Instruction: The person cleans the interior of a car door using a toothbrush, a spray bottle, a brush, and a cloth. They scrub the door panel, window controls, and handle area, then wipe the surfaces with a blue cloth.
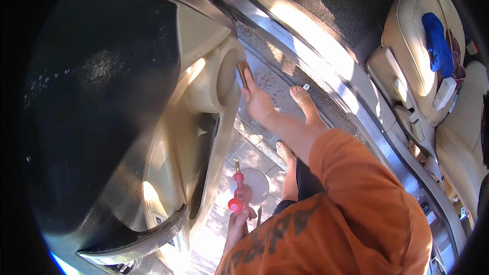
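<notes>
My right hand (256,101) grips a brush (243,74) with a brown back, held against the edge of the beige car door panel (195,93), beside its round speaker grille (227,74). Lower in the view, my left hand (238,222) holds a pump spray bottle (240,190) with a translucent body, a red head and knob and a brass nozzle. The nozzle points away from me. Below the grille, the panel has a dark door pocket (202,168). The bristles are mostly hidden.
The open door's black upper trim (107,84) fills the left side. A metallic door sill (305,51) runs diagonally at right. Beyond it, a beige car seat (412,19) bears a blue cloth (437,46) and a white box (444,93). My sandalled feet stand on paving.
</notes>
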A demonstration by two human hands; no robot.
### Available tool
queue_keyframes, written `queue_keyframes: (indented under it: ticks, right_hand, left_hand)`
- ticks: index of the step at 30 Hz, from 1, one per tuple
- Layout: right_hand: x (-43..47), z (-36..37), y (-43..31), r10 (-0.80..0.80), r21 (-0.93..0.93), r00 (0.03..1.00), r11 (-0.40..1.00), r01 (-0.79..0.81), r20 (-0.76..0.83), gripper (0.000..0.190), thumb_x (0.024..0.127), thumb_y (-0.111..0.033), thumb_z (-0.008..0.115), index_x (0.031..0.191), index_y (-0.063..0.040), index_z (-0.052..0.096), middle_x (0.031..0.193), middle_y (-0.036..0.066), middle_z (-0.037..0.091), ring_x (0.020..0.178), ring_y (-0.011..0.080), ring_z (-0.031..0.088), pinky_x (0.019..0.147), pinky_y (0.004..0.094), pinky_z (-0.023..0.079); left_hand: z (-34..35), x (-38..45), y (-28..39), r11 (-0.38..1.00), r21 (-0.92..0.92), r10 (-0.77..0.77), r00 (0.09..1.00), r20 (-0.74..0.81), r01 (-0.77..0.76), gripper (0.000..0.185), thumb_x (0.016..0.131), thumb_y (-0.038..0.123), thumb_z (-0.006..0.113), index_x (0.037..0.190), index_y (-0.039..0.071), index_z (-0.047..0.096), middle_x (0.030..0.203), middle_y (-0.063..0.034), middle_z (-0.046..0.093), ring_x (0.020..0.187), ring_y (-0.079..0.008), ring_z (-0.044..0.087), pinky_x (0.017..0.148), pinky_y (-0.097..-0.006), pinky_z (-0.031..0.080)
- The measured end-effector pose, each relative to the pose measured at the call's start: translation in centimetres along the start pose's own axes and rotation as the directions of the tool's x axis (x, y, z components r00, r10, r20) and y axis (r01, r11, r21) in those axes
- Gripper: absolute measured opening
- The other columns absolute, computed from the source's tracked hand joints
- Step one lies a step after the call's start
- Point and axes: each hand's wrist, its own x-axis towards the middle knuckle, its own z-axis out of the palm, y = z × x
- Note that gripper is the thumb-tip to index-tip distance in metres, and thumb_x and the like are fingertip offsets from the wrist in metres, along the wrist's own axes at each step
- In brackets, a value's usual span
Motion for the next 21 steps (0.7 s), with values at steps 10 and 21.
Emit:
queue_keyframes:
  ticks: [10, 21]
  right_hand:
    - [-3.0, -0.4, -0.7, 0.027, 0.147, 0.949, 0.986, -0.077, 0.313, 0.060, 0.097, -0.024, 0.045, 0.149, -0.019, 0.016, 0.092, 0.028, 0.063, 0.076, 0.0393, 0.064, 0.069, 0.0435, 0.050]
    - [10.9, -5.2, -5.7, -0.010, 0.631, 0.984, 0.769, -0.106, 0.178, 0.051, 0.100, -0.034, 0.038, 0.147, -0.021, 0.026, 0.055, 0.003, 0.043, 0.037, 0.0113, 0.041, 0.035, 0.0257, 0.036]
  left_hand:
    - [-0.3, -0.2, -0.9, 0.988, -0.015, -0.153, 0.987, 0.038, 0.154, 0.028, 0.092, 0.029, 0.052, 0.093, 0.002, 0.056, 0.081, -0.0047, 0.057, 0.079, -0.0140, 0.053, 0.076, -0.0289, 0.041]
    - [1.7, -0.6, 1.5, 0.975, -0.119, -0.174, 0.979, 0.107, 0.187, 0.025, 0.090, 0.025, 0.057, 0.082, 0.001, 0.058, 0.081, -0.0034, 0.055, 0.081, -0.0132, 0.048, 0.077, -0.0290, 0.038]
